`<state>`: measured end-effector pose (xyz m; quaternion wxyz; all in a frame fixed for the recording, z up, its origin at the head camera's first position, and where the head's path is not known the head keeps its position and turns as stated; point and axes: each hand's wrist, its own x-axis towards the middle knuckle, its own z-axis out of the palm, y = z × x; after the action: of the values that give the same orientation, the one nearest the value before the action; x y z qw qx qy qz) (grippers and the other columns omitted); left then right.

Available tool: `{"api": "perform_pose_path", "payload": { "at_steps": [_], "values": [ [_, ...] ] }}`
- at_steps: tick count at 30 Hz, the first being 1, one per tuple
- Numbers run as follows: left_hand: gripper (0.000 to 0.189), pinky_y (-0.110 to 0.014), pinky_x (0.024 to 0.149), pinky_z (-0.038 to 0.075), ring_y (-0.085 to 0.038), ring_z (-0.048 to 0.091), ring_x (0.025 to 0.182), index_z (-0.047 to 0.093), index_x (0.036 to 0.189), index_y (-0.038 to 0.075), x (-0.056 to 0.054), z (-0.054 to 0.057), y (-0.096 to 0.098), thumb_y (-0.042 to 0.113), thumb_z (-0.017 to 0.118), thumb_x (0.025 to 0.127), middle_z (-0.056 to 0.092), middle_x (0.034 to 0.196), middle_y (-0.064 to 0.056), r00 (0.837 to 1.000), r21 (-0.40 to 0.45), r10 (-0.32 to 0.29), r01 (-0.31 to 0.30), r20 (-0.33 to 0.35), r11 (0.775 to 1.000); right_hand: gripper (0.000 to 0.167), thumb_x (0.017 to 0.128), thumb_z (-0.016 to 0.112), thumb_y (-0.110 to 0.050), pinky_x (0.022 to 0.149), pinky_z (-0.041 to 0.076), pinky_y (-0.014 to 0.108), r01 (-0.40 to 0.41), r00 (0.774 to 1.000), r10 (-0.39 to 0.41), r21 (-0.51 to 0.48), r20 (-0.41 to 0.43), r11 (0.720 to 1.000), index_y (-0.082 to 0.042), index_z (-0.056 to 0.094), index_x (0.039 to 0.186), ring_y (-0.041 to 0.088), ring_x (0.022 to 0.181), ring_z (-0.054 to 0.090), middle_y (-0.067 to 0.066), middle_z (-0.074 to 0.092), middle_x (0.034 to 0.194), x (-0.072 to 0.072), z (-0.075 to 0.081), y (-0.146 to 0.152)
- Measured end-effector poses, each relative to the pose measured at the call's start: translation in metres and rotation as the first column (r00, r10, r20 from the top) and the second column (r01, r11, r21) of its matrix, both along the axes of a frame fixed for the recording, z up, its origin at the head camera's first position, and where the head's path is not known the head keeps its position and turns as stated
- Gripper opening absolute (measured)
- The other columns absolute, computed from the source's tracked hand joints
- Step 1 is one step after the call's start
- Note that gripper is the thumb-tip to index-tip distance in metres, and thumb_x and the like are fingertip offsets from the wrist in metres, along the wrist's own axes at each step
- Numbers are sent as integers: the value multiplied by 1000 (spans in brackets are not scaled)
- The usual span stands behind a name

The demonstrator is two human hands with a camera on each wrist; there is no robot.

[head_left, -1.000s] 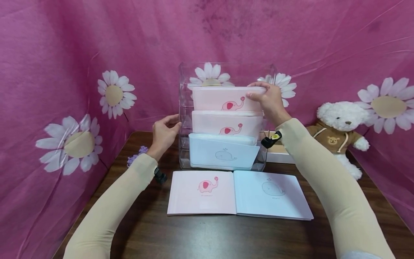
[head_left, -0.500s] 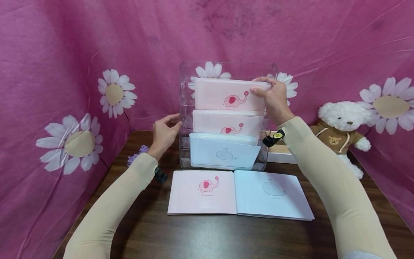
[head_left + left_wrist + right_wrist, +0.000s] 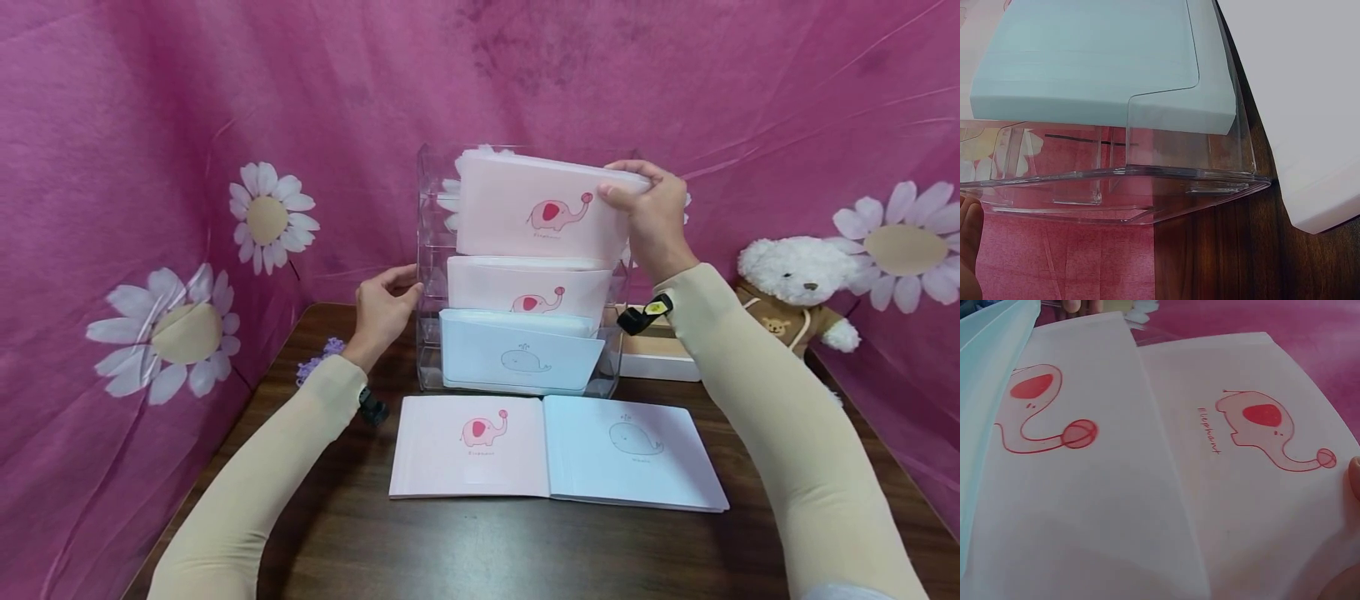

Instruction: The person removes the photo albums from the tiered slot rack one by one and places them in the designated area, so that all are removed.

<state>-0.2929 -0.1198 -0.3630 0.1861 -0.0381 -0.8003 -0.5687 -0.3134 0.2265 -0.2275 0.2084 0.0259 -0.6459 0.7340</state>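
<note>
A pink booklet (image 3: 543,208) with an elephant drawing is pinched at its top right corner by my right hand (image 3: 652,212), thumb in front and fingers behind. Its lower edge is hidden behind a second pink elephant booklet (image 3: 487,283) in the clear tiered rack (image 3: 429,333). Lowest in the rack, a blue booklet (image 3: 480,354) with a whale leans forward. My left hand (image 3: 382,308) touches the rack's left side with fingertips and thumb; in the left wrist view, part of that hand shows at the left edge. The right wrist view shows the held booklet tilted (image 3: 1235,487).
In front of the rack, a pink elephant booklet (image 3: 435,442) and a blue whale booklet (image 3: 585,475) lie side by side on the wooden table (image 3: 480,550). A white box (image 3: 656,367) and a teddy bear (image 3: 795,275) are at the right; purple flowers (image 3: 318,358) lie left.
My right hand has raised the rear pink booklet up and slightly right, tilting it and showing more of its cover. The left hand stays at the rack's side.
</note>
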Motion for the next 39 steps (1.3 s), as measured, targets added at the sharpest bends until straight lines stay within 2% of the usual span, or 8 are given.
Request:
{"api": "perform_pose_path", "payload": {
  "at_steps": [7, 16, 23, 26, 31, 39],
  "values": [
    [33, -30, 87, 61, -21, 71, 106, 73, 124, 10, -2, 2, 1, 13, 74, 91, 76, 117, -11, 1000, 9, -7, 7, -4, 1000, 26, 71, 82, 14, 63, 60, 26, -5, 992, -17, -172, -124, 985, -3, 77, 91, 16, 75, 68, 5, 71, 83, 4, 13, 6],
    [33, -27, 84, 62, -22, 72, 106, 73, 124, 7, -3, 3, 1, 11, 74, 91, 76, 117, -12, 1000, 21, -14, 14, -13, 1000, 30, 66, 85, 16, 63, 61, 28, -3, 984, -48, -285, -170, 959, 3, 76, 91, 20, 74, 69, 9, 71, 82, 13, 31, 19],
    [32, -19, 79, 60, -22, 72, 105, 74, 122, 6, -4, 3, 3, 8, 74, 90, 77, 115, -13, 999, 26, -19, 20, -35, 999, 33, 62, 83, 22, 62, 62, 29, -22, 971, -78, -407, -228, 913, 10, 73, 90, 23, 70, 70, 14, 71, 79, 23, 43, 40],
    [32, -19, 80, 60, -22, 72, 105, 74, 122, 6, -5, 3, 3, 8, 74, 90, 77, 114, -13, 999, 17, -18, 18, -37, 1000, 31, 62, 80, 25, 61, 61, 30, -16, 961, -109, -446, -254, 895, 12, 72, 89, 24, 67, 69, 16, 70, 75, 29, 47, 52],
    [32, -20, 80, 60, -21, 72, 104, 74, 122, 7, -4, 3, 4, 10, 75, 90, 77, 114, -13, 999, 4, -16, 16, -32, 1000, 30, 63, 73, 32, 60, 61, 33, -27, 948, -147, -532, -282, 846, 17, 68, 89, 29, 69, 68, 20, 68, 77, 44, 51, 76],
    [33, -24, 83, 61, -21, 71, 104, 74, 123, 9, -2, 4, 2, 11, 75, 90, 77, 115, -12, 999, -6, -10, 10, -38, 1000, 30, 65, 66, 35, 56, 61, 36, -16, 922, -210, -573, -326, 819, 20, 63, 91, 31, 70, 69, 22, 67, 81, 69, 49, 121]
  ]
}}
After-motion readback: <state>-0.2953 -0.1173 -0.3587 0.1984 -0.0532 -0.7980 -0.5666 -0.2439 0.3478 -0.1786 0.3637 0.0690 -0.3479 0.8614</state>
